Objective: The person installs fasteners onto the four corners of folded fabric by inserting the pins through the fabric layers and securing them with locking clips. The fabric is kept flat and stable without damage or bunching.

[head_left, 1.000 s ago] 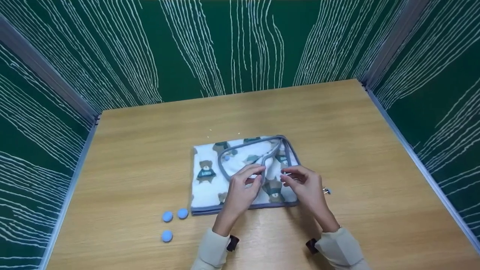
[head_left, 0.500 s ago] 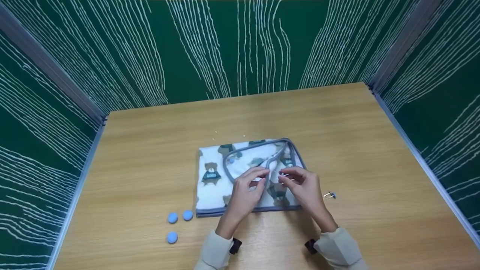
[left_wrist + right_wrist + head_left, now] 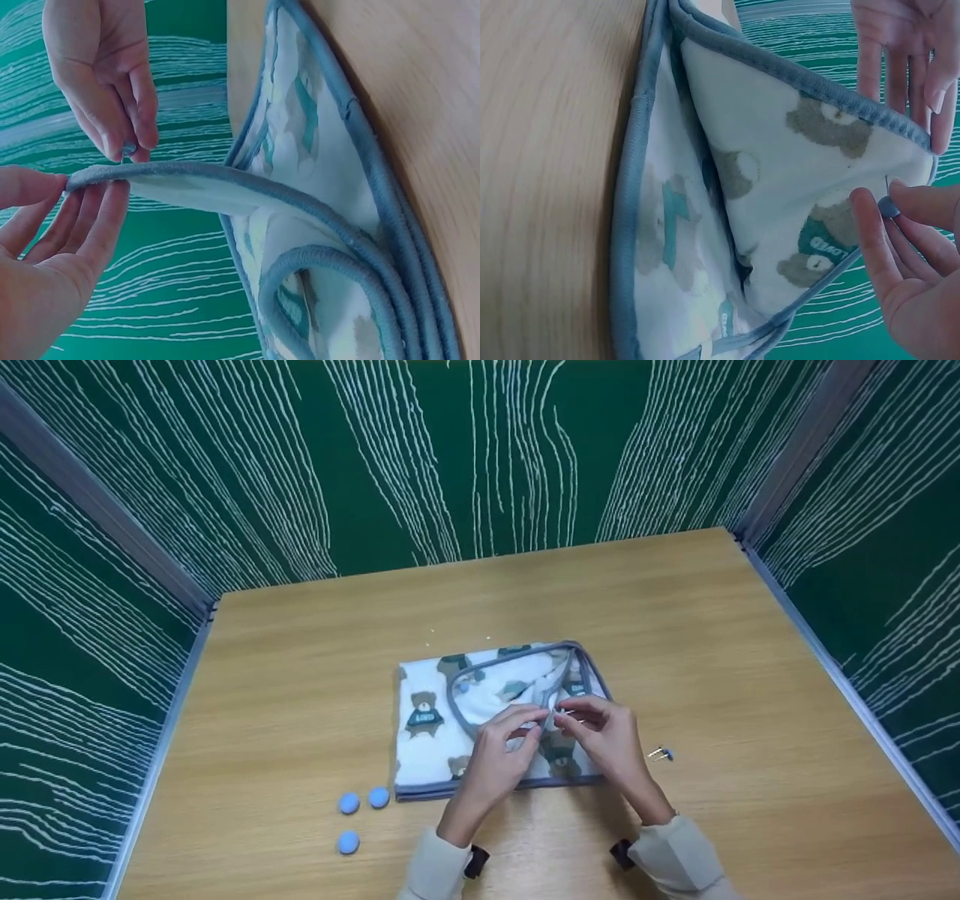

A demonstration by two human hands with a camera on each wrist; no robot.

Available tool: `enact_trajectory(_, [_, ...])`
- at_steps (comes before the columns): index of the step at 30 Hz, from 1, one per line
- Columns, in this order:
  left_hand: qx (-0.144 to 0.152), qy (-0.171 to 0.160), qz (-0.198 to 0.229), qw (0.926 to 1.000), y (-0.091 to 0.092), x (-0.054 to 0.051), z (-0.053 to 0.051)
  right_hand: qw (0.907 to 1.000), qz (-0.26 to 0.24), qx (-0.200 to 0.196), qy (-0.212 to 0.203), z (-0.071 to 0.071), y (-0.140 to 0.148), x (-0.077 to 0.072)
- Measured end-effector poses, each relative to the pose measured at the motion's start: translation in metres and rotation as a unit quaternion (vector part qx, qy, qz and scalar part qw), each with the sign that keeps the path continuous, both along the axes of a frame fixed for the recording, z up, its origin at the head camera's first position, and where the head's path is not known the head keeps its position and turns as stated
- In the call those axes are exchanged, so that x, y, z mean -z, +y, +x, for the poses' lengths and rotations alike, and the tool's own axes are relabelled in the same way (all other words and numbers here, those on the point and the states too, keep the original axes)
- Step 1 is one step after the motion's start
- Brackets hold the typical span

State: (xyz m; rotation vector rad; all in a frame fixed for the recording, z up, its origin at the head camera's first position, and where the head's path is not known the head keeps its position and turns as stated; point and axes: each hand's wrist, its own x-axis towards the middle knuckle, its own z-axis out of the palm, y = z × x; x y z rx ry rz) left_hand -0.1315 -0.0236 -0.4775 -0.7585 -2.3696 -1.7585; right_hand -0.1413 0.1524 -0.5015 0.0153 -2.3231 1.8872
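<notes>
The left hand (image 3: 496, 756) pinched a raised grey edge of the blanket (image 3: 424, 761) at lower centre; the right hand (image 3: 611, 739), just beside it, pinched a blue-headed pin (image 3: 889, 207); the blanket lay well inside the table's (image 3: 322, 675) far edge; a bear's shirt lettering began LO, the rest unclear; blue balls (image 3: 349, 803) lay lower left; green, white-lined walls (image 3: 375, 487) stood behind.

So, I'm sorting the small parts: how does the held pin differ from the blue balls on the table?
Shape: the pin has a thin shank on its head, while the three blue balls look plain and round, with no shank showing. State: the pin is pinched in the right grip, close to the raised edge of the blanket, while the blue balls lie on the table. Shared: both show blue.
</notes>
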Motion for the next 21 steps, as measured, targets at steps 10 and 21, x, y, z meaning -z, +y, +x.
enact_trajectory(10, [0.018, 0.027, -0.009, 0.9994, 0.005, 0.015, 0.001, 0.9989, 0.024, 0.021, 0.036, -0.001, -0.005, 0.005])
enact_trajectory(21, [0.040, 0.058, -0.058, 0.9958, 0.002, 0.020, 0.007, 0.9981, 0.021, 0.031, 0.050, 0.000, -0.005, 0.008])
